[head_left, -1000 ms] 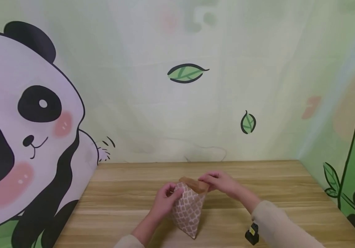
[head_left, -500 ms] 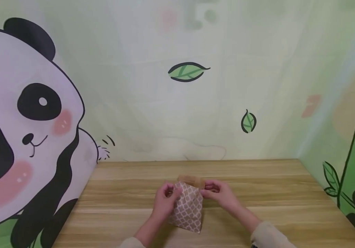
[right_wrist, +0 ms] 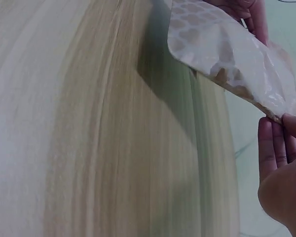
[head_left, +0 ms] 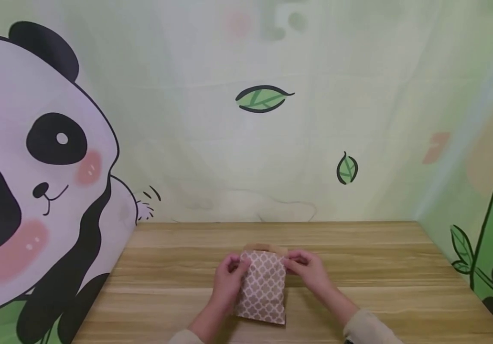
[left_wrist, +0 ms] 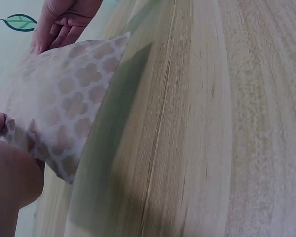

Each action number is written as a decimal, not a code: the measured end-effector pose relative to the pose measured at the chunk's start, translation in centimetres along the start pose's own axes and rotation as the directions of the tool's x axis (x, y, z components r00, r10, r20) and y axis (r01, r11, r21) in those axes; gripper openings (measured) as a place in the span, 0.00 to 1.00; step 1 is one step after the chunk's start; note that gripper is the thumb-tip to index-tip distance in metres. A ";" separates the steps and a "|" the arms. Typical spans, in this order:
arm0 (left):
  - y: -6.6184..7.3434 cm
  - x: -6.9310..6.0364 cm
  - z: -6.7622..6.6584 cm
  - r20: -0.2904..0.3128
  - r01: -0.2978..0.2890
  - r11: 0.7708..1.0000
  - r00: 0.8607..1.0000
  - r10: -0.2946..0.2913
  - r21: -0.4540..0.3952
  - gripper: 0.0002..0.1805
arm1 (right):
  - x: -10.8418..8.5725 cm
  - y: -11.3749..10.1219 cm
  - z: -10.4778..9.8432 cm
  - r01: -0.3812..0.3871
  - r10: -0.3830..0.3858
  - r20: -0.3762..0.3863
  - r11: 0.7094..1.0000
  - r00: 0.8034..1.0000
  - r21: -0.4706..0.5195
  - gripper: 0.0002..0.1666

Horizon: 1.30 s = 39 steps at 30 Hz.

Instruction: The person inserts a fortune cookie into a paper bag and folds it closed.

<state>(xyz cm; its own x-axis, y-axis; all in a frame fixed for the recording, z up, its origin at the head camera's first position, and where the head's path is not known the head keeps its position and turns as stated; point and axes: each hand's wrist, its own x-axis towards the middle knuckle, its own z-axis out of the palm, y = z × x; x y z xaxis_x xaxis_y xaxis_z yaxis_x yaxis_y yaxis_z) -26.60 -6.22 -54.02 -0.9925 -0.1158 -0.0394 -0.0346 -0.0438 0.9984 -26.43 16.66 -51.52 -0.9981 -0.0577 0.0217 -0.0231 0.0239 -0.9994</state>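
Note:
A small bag (head_left: 262, 286) with a white lattice pattern on tan hangs upright between both hands, its brown flap (head_left: 268, 247) showing behind the top edge. The left hand (head_left: 228, 282) pinches its upper left corner between thumb and fingers. At the upper right corner the right hand (head_left: 311, 272) pinches the edge. The left wrist view shows the patterned face (left_wrist: 64, 98) above the table, with the left hand (left_wrist: 12, 173) at its near edge. In the right wrist view the right hand (right_wrist: 286, 168) holds the bag's (right_wrist: 227, 49) corner. What is inside the bag is hidden.
A wood-grain table (head_left: 165, 267) lies under the hands, the bag casting a shadow on it. Behind it hangs a pale green backdrop (head_left: 195, 143) with a printed panda at the left, leaves, and green bamboo at the right.
The bag has turned so its patterned face looks squarely toward the head camera. The right hand has shifted its hold at the top edge and moved lower; the left hand has kept its pinch.

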 end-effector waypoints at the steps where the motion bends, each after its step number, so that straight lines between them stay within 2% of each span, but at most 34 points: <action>1: -0.1 0.1 -0.1 0.002 -0.005 1.000 1.000 0.005 0.000 0.09 | 0.0 0.0 0.0 -0.008 0.008 -0.005 1.000 1.000 0.013 0.15; 3: -0.1 0.2 -0.4 0.028 -0.008 1.000 1.000 0.007 0.017 0.10 | 0.1 0.1 0.0 -0.018 0.019 -0.010 1.000 1.000 0.023 0.15; 6: 0.2 0.3 -1.1 0.098 -0.003 0.997 0.995 -0.005 0.077 0.12 | 0.3 0.4 -0.2 -0.020 0.020 0.011 1.000 1.000 0.012 0.15; 10: 1.2 0.7 -1.9 0.214 -0.033 0.993 0.977 0.008 0.115 0.16 | 0.5 0.4 -0.9 -0.006 0.008 0.060 1.000 0.998 -0.027 0.15; 14: 2.1 1.2 -2.3 0.278 -0.067 0.992 0.960 0.035 0.106 0.17 | 0.6 0.2 -1.5 0.009 -0.003 0.118 0.999 0.993 -0.054 0.15; 19: 2.6 1.3 -2.5 0.288 -0.058 0.991 0.957 0.022 0.119 0.14 | 0.6 0.1 -1.9 0.021 -0.013 0.142 0.998 0.990 -0.051 0.16; 29: 2.3 1.3 -2.5 0.276 -0.072 0.994 0.960 0.047 0.081 0.10 | 0.7 0.8 -1.5 -0.021 0.022 0.043 0.999 0.999 -0.040 0.16; 36: 1.8 1.1 -2.4 0.268 -0.083 0.993 0.962 0.058 0.085 0.10 | 0.6 0.6 -1.3 -0.071 0.077 0.126 0.996 0.989 -0.051 0.28; 39: 1.6 1.0 -2.2 0.270 -0.086 0.993 0.961 0.061 0.082 0.10 | 0.5 0.3 -0.8 -0.091 0.101 0.131 0.993 0.986 -0.077 0.28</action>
<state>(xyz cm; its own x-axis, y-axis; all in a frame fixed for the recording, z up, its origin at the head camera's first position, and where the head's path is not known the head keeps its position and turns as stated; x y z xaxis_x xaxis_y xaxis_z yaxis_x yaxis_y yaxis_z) -27.41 -8.64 -52.50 -0.9875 0.1541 0.0340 0.0417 0.0474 0.9980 -26.97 17.43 -51.84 -0.9792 -0.1852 -0.0827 0.0637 0.1063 -0.9923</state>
